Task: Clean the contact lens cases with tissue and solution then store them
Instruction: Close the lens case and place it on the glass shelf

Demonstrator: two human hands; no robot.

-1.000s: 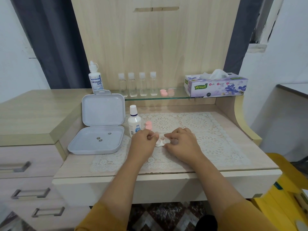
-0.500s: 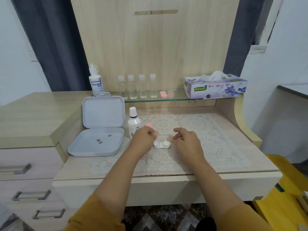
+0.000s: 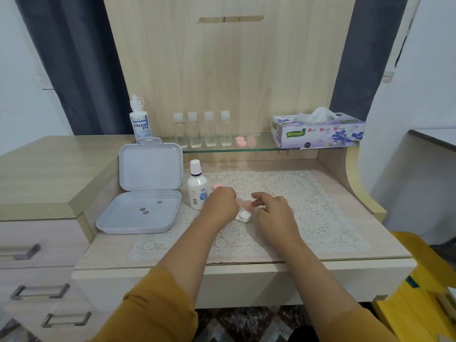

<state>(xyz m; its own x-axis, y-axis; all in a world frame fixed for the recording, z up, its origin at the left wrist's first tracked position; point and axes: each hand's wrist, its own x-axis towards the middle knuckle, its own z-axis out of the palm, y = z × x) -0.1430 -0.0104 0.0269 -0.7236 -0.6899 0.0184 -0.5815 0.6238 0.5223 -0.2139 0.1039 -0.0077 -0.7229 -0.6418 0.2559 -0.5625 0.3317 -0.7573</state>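
White contact lens case (image 3: 243, 216) on the lace mat: light, rigid, likely slick; pin its middle bridge with your left hand (image 3: 220, 205), whose fingers curl over it, while your right hand (image 3: 272, 211) pinches a pink cap (image 3: 247, 206).

The desk (image 3: 345, 233) carries a lace mat (image 3: 308, 218) and storage box (image 3: 140, 213) (lid open).

- The lace mat (image 3: 308, 208) lies bare to the right of the right hand (image 3: 274, 213).
- A small bottle (image 3: 197, 188) stands upright just beside the left hand (image 3: 220, 206), on its left.
- An open grey box (image 3: 143, 193) takes up the desk's left end, its lid raised.
- The glass shelf (image 3: 261, 147) carries four clear bottles (image 3: 202, 130) and a tissue box (image 3: 318, 133) at the back.
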